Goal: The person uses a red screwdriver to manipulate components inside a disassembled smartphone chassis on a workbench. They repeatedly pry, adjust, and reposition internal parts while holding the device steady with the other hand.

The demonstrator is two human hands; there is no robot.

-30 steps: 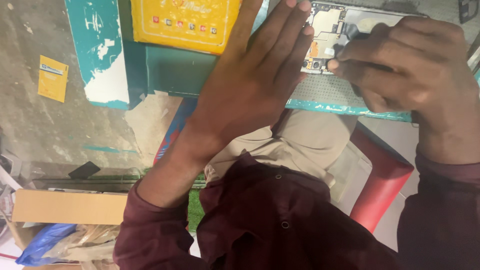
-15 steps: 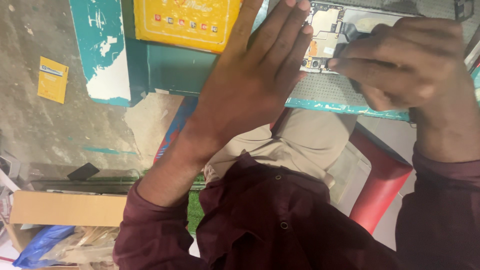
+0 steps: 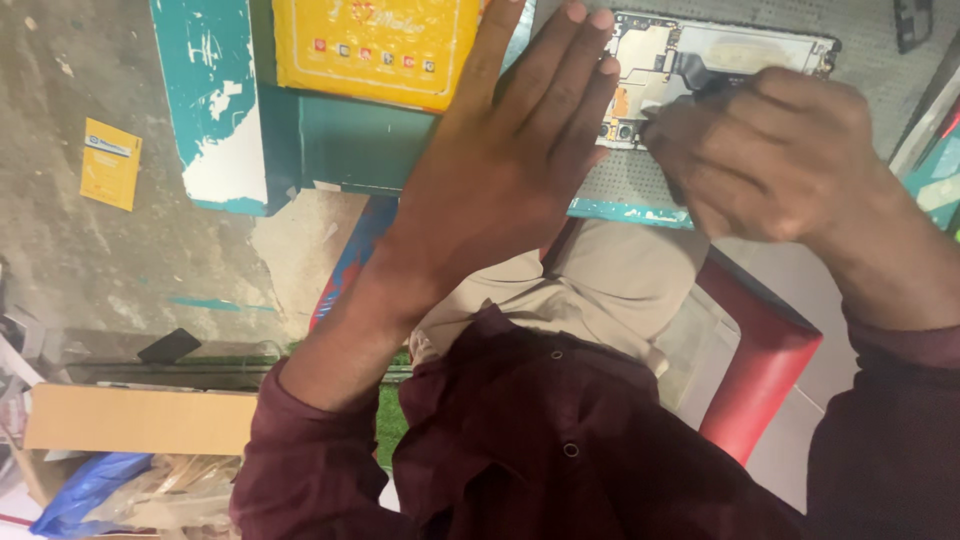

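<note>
Opened phone (image 3: 700, 70): flat rectangular slab, back removed, bare metal and circuit parts, lying on a grey perforated mat (image 3: 620, 180). Left hand (image 3: 500, 170): fingers flat, extended, released, tips at its near end. Right hand (image 3: 770, 150): fingers clenched over its middle; contents indiscernible. Glossy yellow packet (image 3: 375, 45) beyond left fingers.

yellow box (image 3: 375, 45) top | small yellow packet (image 3: 110, 163) left, perhaps floor

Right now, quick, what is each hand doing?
Left hand: open and flat, fingers straight, holding nothing.
Right hand: curled over the opened phone; what it pinches cannot be told.
</note>
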